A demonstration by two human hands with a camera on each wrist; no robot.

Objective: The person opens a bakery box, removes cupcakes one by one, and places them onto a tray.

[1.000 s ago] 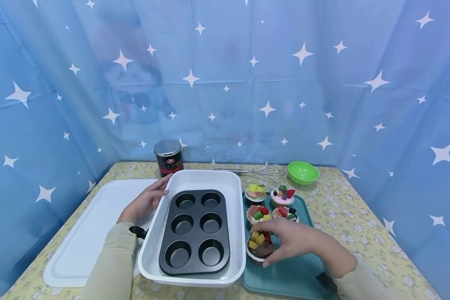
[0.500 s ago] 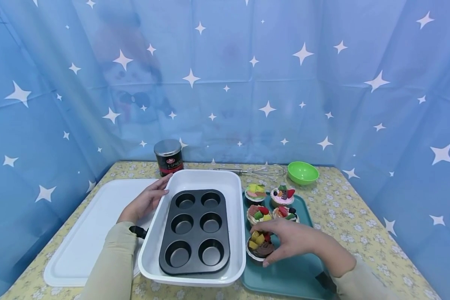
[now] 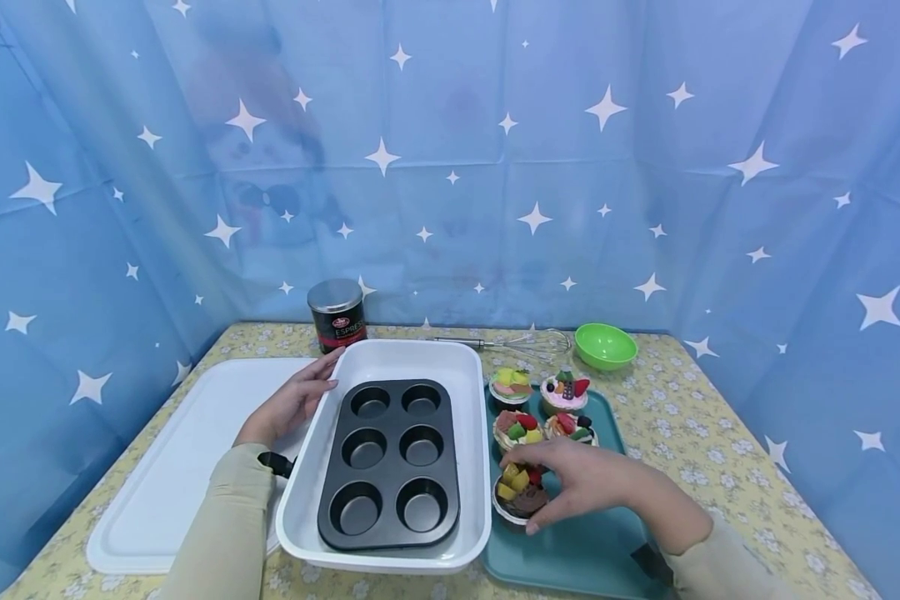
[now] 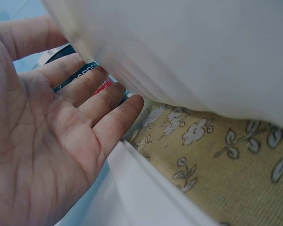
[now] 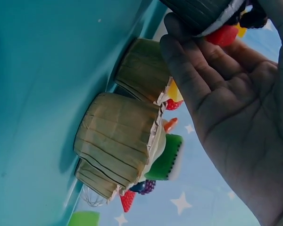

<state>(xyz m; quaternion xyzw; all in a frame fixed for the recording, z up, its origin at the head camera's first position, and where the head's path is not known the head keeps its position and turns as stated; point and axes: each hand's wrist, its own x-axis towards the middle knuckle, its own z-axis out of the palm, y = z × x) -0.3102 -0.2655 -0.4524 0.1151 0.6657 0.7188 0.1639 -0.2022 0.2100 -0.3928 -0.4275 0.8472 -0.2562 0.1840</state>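
I logged the right hand [image 3: 585, 479] curled over the nearest cupcake [image 3: 521, 493], a chocolate one in a dark pleated liner topped with yellow and red fruit pieces, sitting at the near left corner of the teal tray [image 3: 592, 554]. Thumb and fingers [image 5: 188, 70] pinched it at the liner wall, just under the rim; in the right wrist view the base appeared at or barely off the tray surface, and I could not tell which. My judgement: the piece is light, and a side grip on the liner is the correct hold, since the toppings look loose or delicate and would not take pressure from above. The pleated paper probably yields under squeeze, so a gentle, even pinch low on the wall seemed safest. Four other cupcakes [image 3: 516, 429] stood close behind it on the same tray, near enough to be knocked. The left hand [image 3: 288, 404] lay with fingers straight and relaxed, fingertips against the outer left wall of the white baking dish [image 3: 390, 358], resting over the white board [image 3: 187, 467]. The dark six-cup muffin tin [image 3: 390, 462] sat inside that dish, all cups bare. An espresso can [image 3: 337, 315], whisk [image 3: 521, 342] and green bowl [image 3: 606, 344] stood at the far side of the table [image 3: 690, 433].
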